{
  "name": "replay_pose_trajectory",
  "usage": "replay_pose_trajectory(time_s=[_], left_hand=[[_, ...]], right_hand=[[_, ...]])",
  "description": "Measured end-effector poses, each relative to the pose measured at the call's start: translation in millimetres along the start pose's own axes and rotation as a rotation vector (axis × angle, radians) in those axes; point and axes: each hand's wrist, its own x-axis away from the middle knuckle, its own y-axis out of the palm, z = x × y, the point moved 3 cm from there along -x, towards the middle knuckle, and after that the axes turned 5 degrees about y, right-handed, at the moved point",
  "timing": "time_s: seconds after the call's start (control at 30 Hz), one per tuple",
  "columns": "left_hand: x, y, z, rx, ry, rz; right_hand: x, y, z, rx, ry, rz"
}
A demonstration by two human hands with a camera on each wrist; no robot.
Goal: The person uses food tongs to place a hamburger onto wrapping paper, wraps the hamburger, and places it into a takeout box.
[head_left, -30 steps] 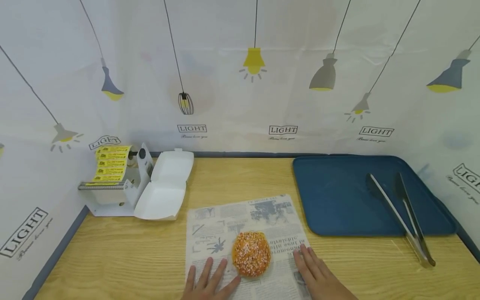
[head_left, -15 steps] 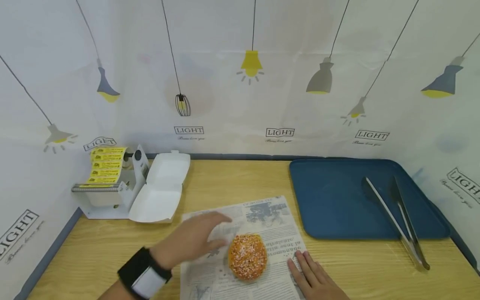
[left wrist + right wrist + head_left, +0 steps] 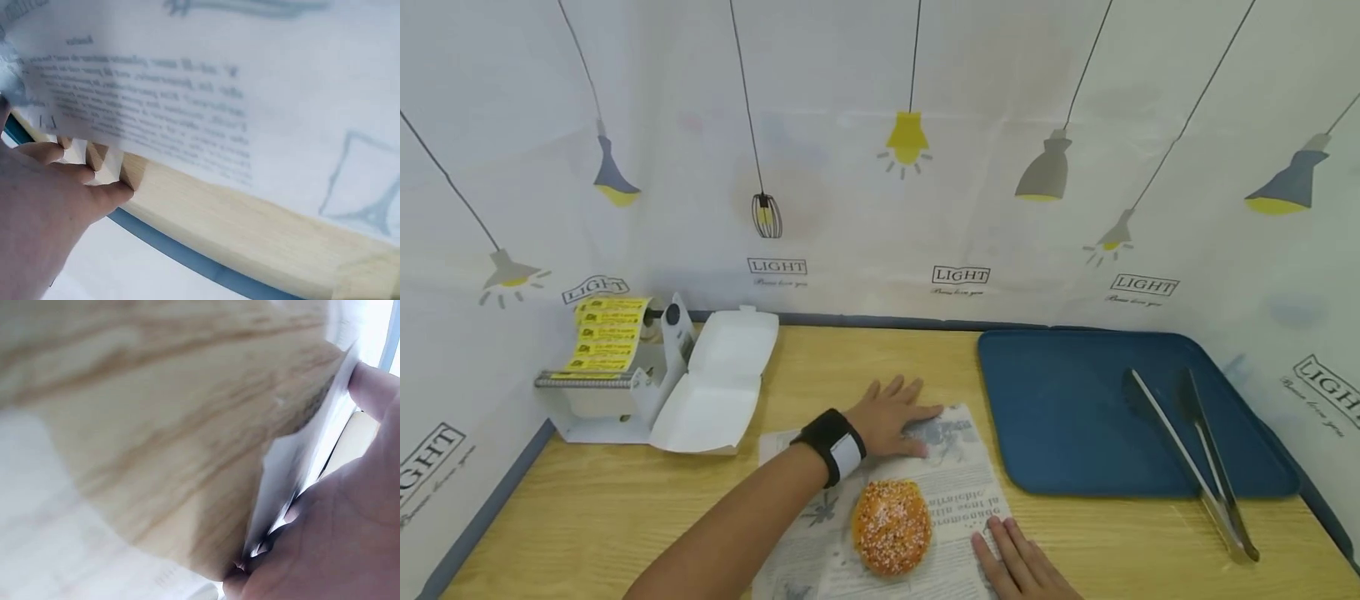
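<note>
A seeded bun [image 3: 892,528] sits on a sheet of newsprint-patterned paper [image 3: 958,483] in the head view. My left hand [image 3: 889,418] reaches across behind the bun and rests with spread fingers at the paper's far edge. In the left wrist view, the fingertips [image 3: 122,190] of that hand touch down by the printed paper [image 3: 187,94] and the wood. My right hand [image 3: 1018,567] lies at the paper's right edge with its fingers extended. The right wrist view shows the right hand [image 3: 331,537] close against the paper's edge, blurred.
A blue tray [image 3: 1060,417] with metal tongs [image 3: 1206,467] leaning over its front edge is at the right. An open white clamshell box [image 3: 715,400] stands beside a label dispenser [image 3: 617,375] at the left. A printed curtain [image 3: 850,167] borders the wooden table [image 3: 587,508].
My left hand has lifted from the near left of the bun and swung over to the paper's far edge. The right hand stays at the right edge.
</note>
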Motion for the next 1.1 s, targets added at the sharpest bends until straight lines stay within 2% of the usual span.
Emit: replay_pose_trajectory(time_s=[0.13, 0.23, 0.4, 0.5, 0.6, 0.7, 0.77, 0.9, 1.0, 1.1], left_hand=[[-1.5, -5.0, 1.6, 0.092, 0.014, 0.066], [-5.0, -8.2, 2.5, 0.24, 0.046, 0.139], [-8.4, -12.2, 3.4, 0.45, 0.062, 0.229], [-3.0, -21.3, 7.0, 0.515, 0.063, 0.277], [6.2, -33.0, 10.6, 0.559, 0.084, 0.336], [14.2, -39.8, 9.5, 0.583, 0.094, 0.379], [15.0, -37.1, 2.8, 0.588, 0.107, 0.397], [26.1, -40.7, 6.0, 0.634, 0.161, 0.423], [41.3, -43.8, 13.0, 0.634, 0.182, 0.43], [64.2, -45.8, 23.1, 0.582, 0.195, 0.438]], right_hand=[[-1, -2.1, -1, -0.006, 0.014, -0.024], [-2, -5.2, -2, -0.021, 0.012, -0.056], [-6, -12.0, 0, -0.044, 0.013, -0.177], [-11, -15.0, 2, -0.031, 0.036, -0.164], [-14, -18.1, 6, -0.04, 0.094, -0.121], [-15, -21.0, 9, -0.047, 0.149, -0.135], [-16, -23.0, 12, -0.057, 0.197, -0.18], [-14, -22.5, 19, -0.104, 0.283, -0.292], [-14, -22.0, 27, -0.152, 0.368, -0.403], [-16, -22.3, 34, -0.19, 0.433, -0.472]])
